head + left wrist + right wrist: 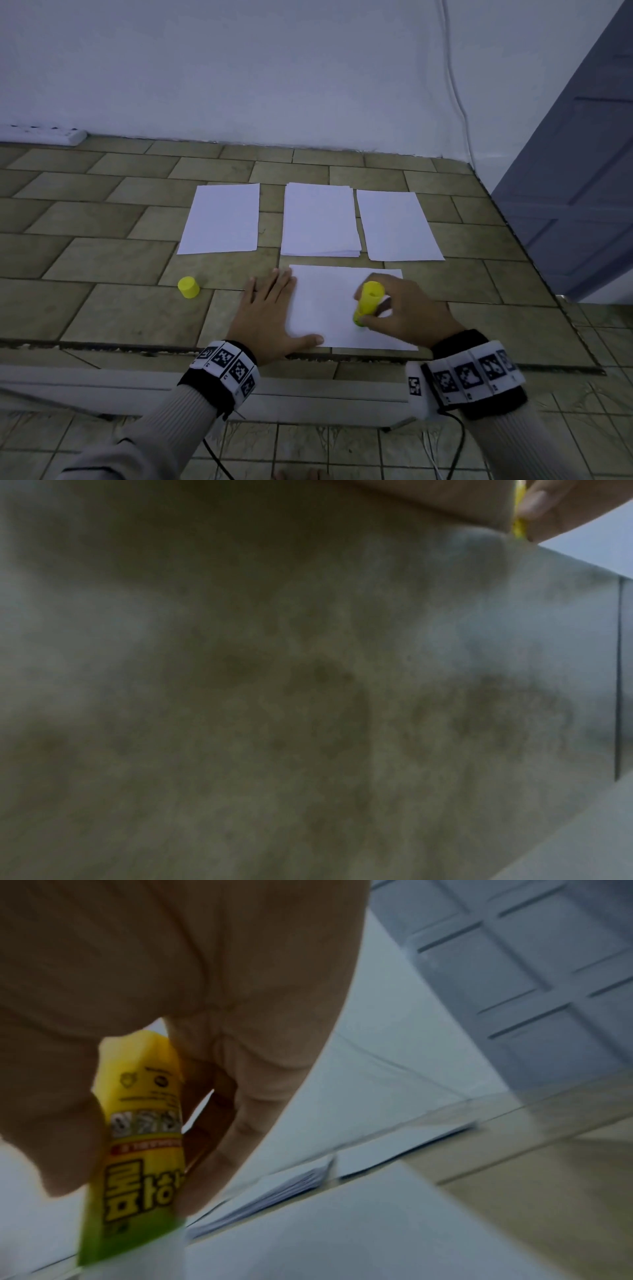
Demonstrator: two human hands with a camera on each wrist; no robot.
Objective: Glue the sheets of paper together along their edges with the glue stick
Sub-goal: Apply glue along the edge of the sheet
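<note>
Paper this thin likely slides and creases, so the near sheet (329,305) on the tiled floor (102,308) wants pinning flat at its edge, where the left hand (267,315) presses with straight fingers while the right hand (404,315) grips the upright glue stick (368,301), tip down on it.

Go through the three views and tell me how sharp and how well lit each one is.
Head view: dim, bluish, even light, mostly sharp; the left hand flat on the near sheet and the right hand gripping the glue stick read clearly. Left wrist view: almost wholly a mottled blur, only a finger and a yellow sliver top right. Right wrist view: motion-blurred, dark hand, label partly legible.
</note>
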